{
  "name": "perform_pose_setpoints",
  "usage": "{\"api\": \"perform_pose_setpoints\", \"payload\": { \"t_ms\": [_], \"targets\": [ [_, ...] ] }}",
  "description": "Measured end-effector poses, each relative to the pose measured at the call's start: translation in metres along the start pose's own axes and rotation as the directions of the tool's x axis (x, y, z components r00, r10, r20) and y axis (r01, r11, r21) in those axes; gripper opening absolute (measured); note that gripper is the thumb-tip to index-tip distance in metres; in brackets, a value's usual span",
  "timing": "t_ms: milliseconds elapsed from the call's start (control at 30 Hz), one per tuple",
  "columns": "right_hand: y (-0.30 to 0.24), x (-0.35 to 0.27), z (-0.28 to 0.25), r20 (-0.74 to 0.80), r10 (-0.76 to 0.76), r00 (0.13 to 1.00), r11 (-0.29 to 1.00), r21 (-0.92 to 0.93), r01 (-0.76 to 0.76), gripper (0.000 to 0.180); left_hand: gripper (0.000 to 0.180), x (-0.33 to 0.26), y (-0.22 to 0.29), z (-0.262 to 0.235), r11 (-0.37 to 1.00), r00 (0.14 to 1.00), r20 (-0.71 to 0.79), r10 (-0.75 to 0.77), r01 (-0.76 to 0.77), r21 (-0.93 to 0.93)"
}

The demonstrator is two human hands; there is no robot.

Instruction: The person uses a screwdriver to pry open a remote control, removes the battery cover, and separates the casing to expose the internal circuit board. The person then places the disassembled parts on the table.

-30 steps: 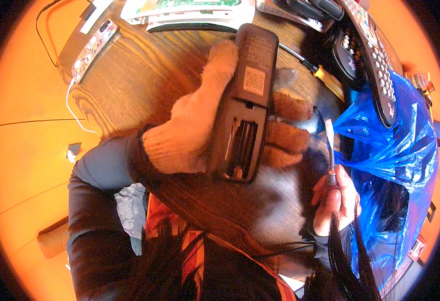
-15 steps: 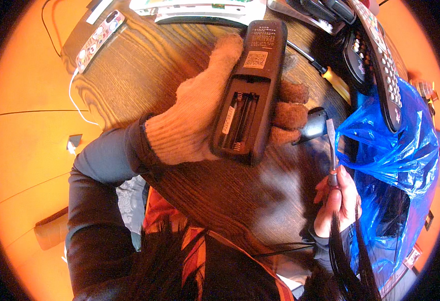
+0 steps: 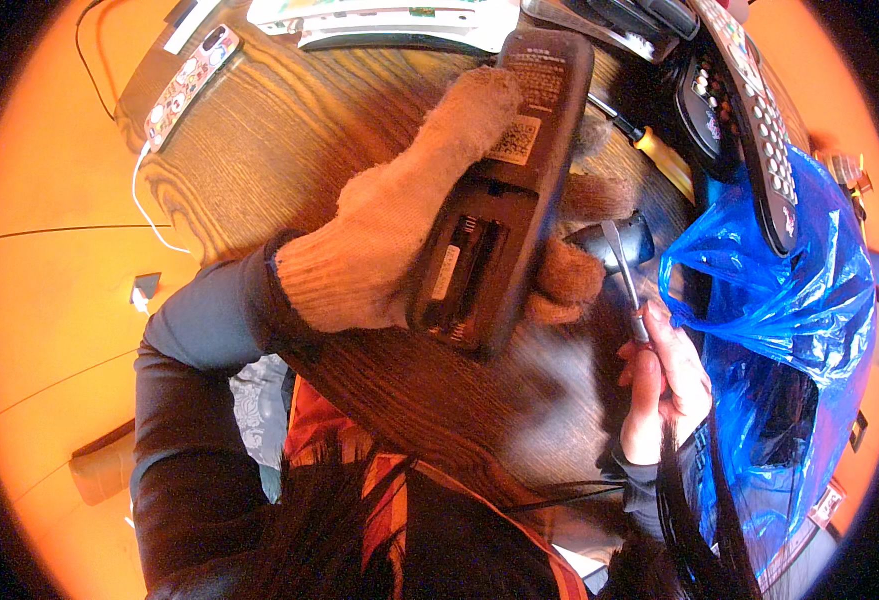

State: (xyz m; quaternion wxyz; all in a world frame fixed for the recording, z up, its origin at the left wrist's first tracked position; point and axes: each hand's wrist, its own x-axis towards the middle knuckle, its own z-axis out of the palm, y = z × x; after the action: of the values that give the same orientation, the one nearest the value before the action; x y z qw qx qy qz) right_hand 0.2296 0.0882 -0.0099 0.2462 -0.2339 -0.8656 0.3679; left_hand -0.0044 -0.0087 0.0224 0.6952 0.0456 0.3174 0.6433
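Gripped mid-body by the gloved left hand (image 3: 399,240), the rigid, light black plastic remote control (image 3: 504,190) is held above the counter (image 3: 289,130); the bare right hand's (image 3: 664,385) fingers (image 3: 649,340) pinch a thin metal tool (image 3: 621,265).

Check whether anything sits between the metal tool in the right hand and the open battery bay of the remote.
The gloved fingertips of the left hand, curled around the remote, lie between the tool in the right hand and the battery bay.
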Motion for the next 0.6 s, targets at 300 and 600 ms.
{"api": "perform_pose_setpoints", "payload": {
  "t_ms": [300, 600],
  "targets": [
    [-0.002, -0.014, 0.005, -0.210, 0.162, 0.964, 0.970, 0.213, -0.117, 0.038, 0.068, 0.003, 0.003, 0.000, 0.998, 0.991, -0.123, 0.050, -0.046, 0.035],
    [-0.006, -0.008, 0.005, -0.189, 0.033, 0.981, 0.980, 0.201, 0.006, 0.034, 0.056, 0.002, 0.009, -0.009, 0.984, 0.991, 0.107, 0.077, -0.058, -0.170]
  ]
}}
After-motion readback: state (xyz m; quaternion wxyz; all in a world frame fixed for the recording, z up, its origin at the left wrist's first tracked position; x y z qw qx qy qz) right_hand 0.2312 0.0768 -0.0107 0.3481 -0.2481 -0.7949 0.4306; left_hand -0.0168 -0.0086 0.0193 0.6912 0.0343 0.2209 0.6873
